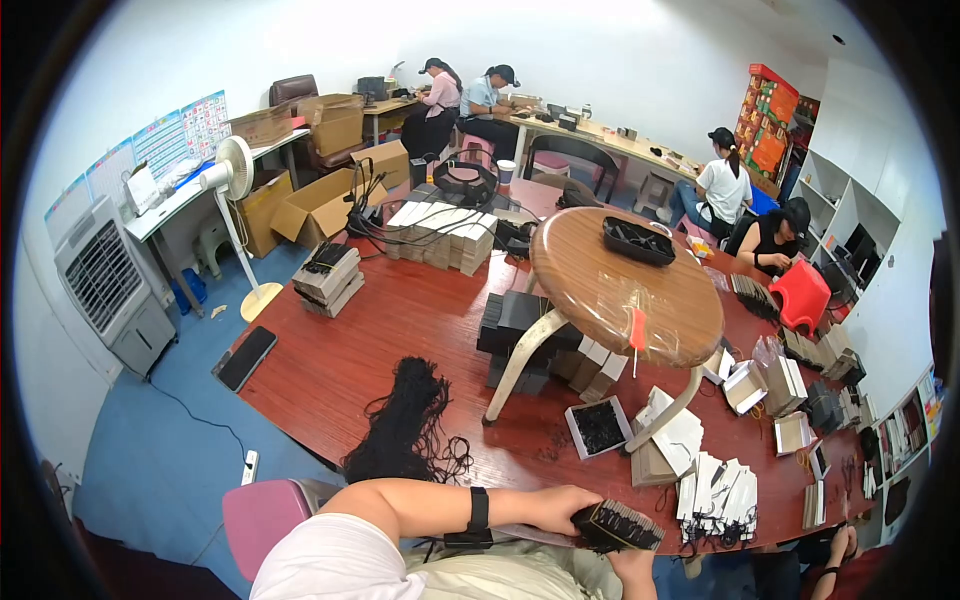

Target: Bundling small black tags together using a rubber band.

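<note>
My left hand (564, 510) closes around one end of a stack of cards with black cords (616, 526), at the near edge of the red-brown wooden table. Beneath the other end of that stack is my right hand (631, 566), touching it from below; its fingers are mostly hidden. Right of the stack lie white card strips (716, 495) with black cords at their near ends. A white box of small black pieces (598, 427) sits farther back. A heap of black cords (401, 427) lies on the table to the left of my hands.
A round wood-topped stool (626, 277) stands on the table, holding a black tray (639, 240). Bundled cards (328, 281) and a phone (246, 358) lie at the left. A pink seat (266, 517) is beside me. At the lower right are a co-worker's hands (844, 541); other people sit farther off.
</note>
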Motion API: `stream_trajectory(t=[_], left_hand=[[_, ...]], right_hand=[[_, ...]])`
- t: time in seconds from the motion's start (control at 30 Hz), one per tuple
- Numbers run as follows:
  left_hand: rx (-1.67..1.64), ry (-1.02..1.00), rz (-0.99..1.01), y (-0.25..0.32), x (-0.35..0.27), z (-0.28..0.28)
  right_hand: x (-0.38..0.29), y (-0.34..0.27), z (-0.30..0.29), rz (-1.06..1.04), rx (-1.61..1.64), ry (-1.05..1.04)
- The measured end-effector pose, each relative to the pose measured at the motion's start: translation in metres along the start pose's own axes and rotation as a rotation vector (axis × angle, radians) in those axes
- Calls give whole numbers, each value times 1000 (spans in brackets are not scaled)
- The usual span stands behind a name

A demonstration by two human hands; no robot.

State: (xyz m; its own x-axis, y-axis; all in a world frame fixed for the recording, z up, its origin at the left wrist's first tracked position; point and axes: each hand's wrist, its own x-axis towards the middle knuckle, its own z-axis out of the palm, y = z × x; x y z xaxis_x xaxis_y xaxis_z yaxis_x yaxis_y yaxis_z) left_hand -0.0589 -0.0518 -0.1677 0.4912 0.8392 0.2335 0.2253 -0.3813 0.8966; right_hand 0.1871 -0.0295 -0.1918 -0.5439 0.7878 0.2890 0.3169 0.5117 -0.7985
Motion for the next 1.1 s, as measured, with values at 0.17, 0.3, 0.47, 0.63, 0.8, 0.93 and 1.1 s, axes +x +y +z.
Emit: stream_trajectory(t=[0.17, 0.3, 0.47, 0.63, 0.8, 0.93, 1.1], left_hand=[[23, -20, -24, 10, 3, -1], [-23, 78, -91, 10, 2, 7], [7, 36, -115, 14, 2, 2], [-5, 18, -119, 17, 3, -1], [-68, 48, -104, 15, 8, 3], [-90, 37, -79, 18, 7, 2], [-90, 32, -99, 21, 7, 4]], right_hand=[[2, -2, 6, 85, 211, 180], [6, -24, 4, 136, 259, 214], [6, -4, -6, -32, -25, 32], [4, -19, -9, 46, 53, 47], [7, -22, -12, 77, -11, 27], [8, -20, -14, 77, 37, -8], [5, -14, -10, 29, 55, 20]])
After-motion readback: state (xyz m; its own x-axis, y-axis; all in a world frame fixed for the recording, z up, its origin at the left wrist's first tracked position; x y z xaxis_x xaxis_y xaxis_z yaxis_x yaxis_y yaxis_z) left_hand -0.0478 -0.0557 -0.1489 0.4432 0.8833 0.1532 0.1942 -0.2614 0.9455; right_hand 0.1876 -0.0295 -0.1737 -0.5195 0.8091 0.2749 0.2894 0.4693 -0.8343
